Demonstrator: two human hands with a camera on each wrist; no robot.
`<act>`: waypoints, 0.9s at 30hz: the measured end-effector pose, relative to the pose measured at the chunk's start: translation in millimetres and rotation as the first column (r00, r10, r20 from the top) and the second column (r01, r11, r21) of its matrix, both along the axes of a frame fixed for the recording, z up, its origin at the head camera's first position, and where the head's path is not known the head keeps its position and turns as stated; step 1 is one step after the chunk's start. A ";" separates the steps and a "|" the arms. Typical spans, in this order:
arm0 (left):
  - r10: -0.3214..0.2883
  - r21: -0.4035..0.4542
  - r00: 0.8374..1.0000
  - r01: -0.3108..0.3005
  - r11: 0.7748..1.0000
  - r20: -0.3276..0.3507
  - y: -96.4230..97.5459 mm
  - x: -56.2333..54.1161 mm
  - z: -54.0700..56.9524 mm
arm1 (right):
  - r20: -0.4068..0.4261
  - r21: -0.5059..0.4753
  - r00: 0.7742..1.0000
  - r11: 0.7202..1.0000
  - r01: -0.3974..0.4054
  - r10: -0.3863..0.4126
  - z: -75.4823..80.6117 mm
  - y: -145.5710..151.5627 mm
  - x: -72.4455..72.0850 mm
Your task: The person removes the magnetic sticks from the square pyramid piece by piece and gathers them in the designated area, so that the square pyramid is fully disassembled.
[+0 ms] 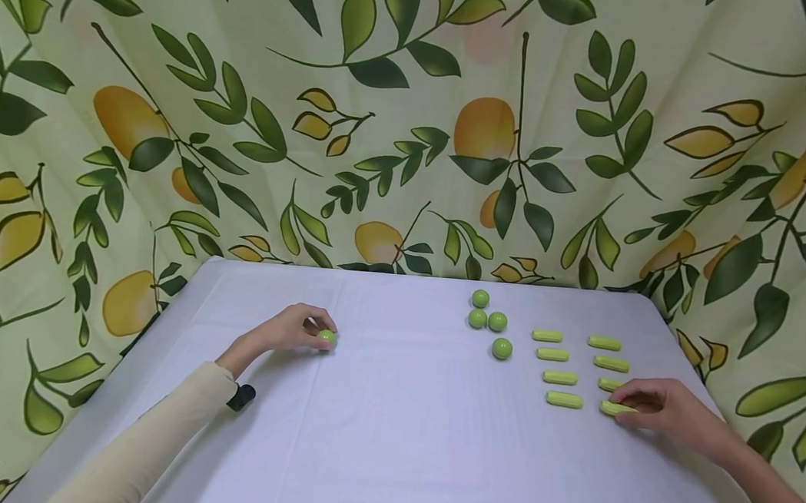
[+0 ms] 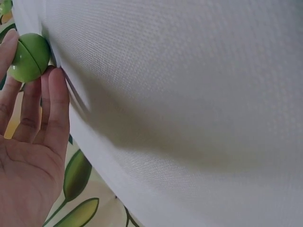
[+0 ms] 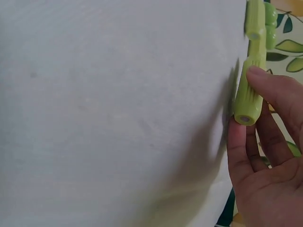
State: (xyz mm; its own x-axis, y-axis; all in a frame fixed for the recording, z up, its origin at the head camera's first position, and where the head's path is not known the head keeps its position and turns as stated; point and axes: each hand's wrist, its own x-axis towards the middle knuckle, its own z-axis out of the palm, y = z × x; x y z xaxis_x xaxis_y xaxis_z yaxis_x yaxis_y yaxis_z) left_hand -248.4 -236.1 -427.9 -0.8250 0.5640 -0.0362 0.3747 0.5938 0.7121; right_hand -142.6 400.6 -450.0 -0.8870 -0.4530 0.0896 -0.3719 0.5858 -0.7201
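On the left part of the table, my left hand [image 1: 296,326] pinches a glossy green ball [image 2: 31,57] between thumb and fingers. A dark seam runs round the ball, and it sits at or just above the cloth. Over at the right, my right hand [image 1: 666,414] holds a light-green ribbed rod [image 3: 248,94] between thumb and fingers. A small grey disc shows in the rod's near end. This rod [image 1: 616,408] is at the near end of the right-hand column of rods. Just beyond it, another rod [image 1: 610,384] is partly hidden by my fingers.
Several more rods [image 1: 560,377] lie in two columns on the right of the white-covered table [image 1: 392,435]. Left of them, several green balls [image 1: 497,322] stand loosely grouped toward the back. A leaf-and-fruit patterned curtain [image 1: 410,129] hangs behind the table.
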 end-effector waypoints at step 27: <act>-0.180 0.009 0.984 0.180 0.984 -0.004 73.7 -18.1 17.5 | 0.054 0.055 0.990 0.991 0.124 -0.127 -7.1 2.3 6.9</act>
State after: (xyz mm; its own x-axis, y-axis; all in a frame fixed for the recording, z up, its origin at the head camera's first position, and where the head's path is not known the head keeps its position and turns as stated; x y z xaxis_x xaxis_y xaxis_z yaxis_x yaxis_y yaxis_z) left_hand -266.5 -162.4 -410.5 -0.7099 0.7038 -0.0277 0.4776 0.5099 0.7155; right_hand -135.7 402.9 -457.1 -0.9400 -0.3408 0.0164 -0.2523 0.6619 -0.7059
